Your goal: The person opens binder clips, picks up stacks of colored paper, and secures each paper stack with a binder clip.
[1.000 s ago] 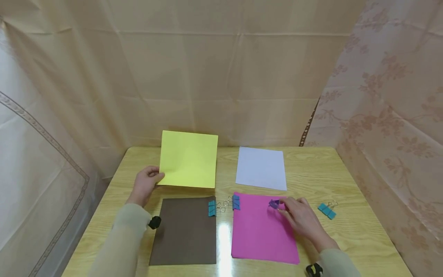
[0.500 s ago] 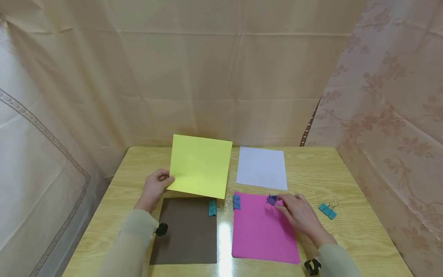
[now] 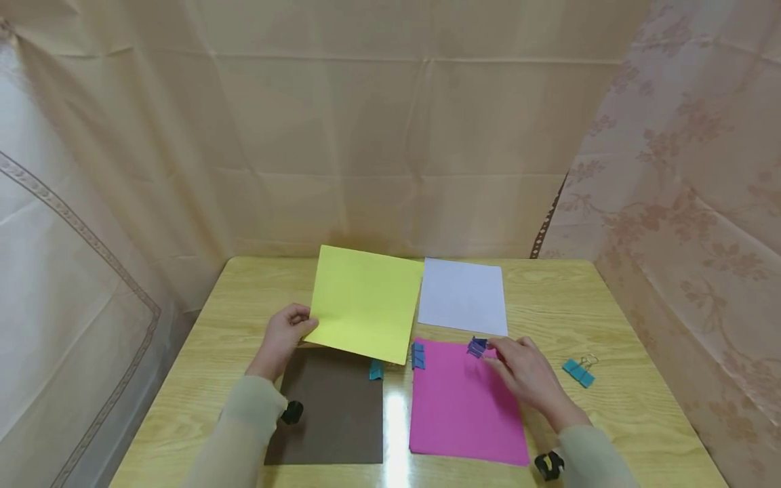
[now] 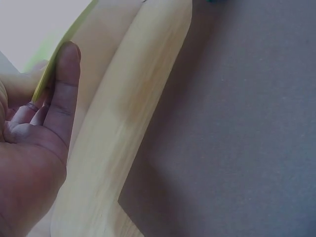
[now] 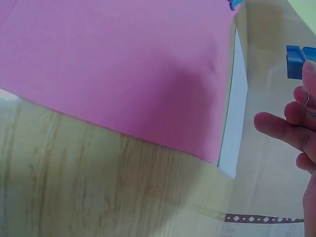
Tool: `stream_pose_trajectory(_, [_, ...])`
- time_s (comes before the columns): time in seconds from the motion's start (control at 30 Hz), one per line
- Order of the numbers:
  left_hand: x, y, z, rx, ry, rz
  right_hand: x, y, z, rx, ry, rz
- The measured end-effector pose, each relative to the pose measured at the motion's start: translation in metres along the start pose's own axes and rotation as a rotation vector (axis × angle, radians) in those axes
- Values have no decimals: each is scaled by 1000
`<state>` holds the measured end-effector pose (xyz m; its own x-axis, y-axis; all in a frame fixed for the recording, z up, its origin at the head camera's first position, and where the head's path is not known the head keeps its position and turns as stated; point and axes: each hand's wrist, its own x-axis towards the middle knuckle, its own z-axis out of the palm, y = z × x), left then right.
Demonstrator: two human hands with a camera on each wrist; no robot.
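My left hand (image 3: 287,339) pinches the lower left corner of the yellow paper (image 3: 367,303), thumb on one face and fingers on the other in the left wrist view. The paper is raised and tilted, covering the back edge of the brown paper (image 3: 332,413) and part of its teal binder clip (image 3: 376,369). Above the pink paper (image 3: 466,407), my right hand (image 3: 527,376) pinches a blue-purple binder clip (image 3: 477,347) by its wire handles. The right wrist view shows this clip (image 5: 295,62) apart from the pink paper. Another blue binder clip (image 3: 417,355) grips the pink paper's upper left edge.
A white sheet (image 3: 462,297) lies at the back, right of the yellow paper. One loose teal binder clip (image 3: 578,373) lies on the wooden table (image 3: 616,420) to the right. Beige curtains (image 3: 390,135) hang behind the table's back edge.
My left hand has carried the yellow paper right and nearer, tilting it over the brown paper's back edge. My right hand has shifted slightly left with the clip, which has turned a little.
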<state>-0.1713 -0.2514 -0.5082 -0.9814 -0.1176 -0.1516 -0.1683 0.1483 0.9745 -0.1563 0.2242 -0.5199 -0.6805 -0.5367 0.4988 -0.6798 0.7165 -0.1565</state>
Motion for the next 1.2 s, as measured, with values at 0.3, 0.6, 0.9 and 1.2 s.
stream_pose_trajectory(0.3, [-4, -2, 8, -4, -13, 17, 6, -3, -1, 4, 3, -13])
stream_pose_trajectory(0.6, [-4, -5, 14, -10, -27, 35, 15, -6, -1, 37, 21, -27])
stream_pose_trajectory(0.9, [-7, -8, 18, 15, -64, 43, 21, -11, -2, 67, 51, -62])
stream_pose_trajectory(1.2, [-5, -9, 20, 56, -103, 33, 26, -13, -3, 107, 71, -60])
